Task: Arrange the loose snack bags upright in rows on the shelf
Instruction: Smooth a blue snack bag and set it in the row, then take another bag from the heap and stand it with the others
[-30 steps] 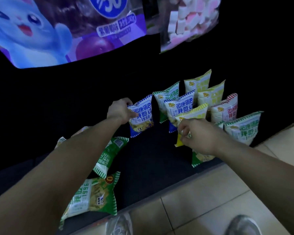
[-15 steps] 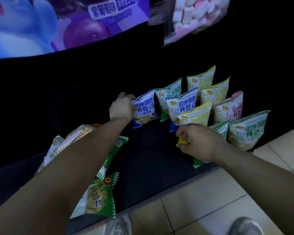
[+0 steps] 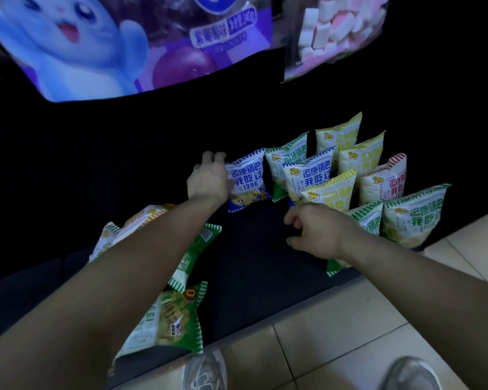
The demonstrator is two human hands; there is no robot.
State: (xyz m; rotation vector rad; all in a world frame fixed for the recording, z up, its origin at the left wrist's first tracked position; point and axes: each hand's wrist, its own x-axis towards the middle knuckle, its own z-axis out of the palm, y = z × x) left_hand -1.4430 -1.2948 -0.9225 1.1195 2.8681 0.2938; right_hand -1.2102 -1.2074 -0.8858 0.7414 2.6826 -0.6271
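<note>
My left hand [image 3: 209, 180] grips the left edge of a blue-striped snack bag [image 3: 247, 178], which stands upright on the dark shelf [image 3: 251, 263] just left of the rows. My right hand [image 3: 317, 233] is curled low in front of a yellow-striped bag [image 3: 331, 192]. A sliver of that bag's lower corner shows inside the fingers. Several bags stand in rows on the right: green [image 3: 288, 160], blue [image 3: 310, 175], yellow [image 3: 361, 156], red [image 3: 383, 184] and green [image 3: 414, 218]. Loose green bags [image 3: 166, 319] [image 3: 199, 249] and an orange-striped one [image 3: 143, 219] lie flat at the left, partly under my left forearm.
Large candy bags hang above the shelf, a purple one [image 3: 124, 38] and a marshmallow one [image 3: 330, 32]. The shelf's front edge runs diagonally, with the tiled floor [image 3: 335, 333] below it. Two shoes [image 3: 206, 370] [image 3: 409, 372] show at the bottom. The shelf's back is dark.
My left hand has carried the blue bag back and closer to the standing rows. My right hand has stayed on the yellow bag's lower corner. The view has shifted slightly.
</note>
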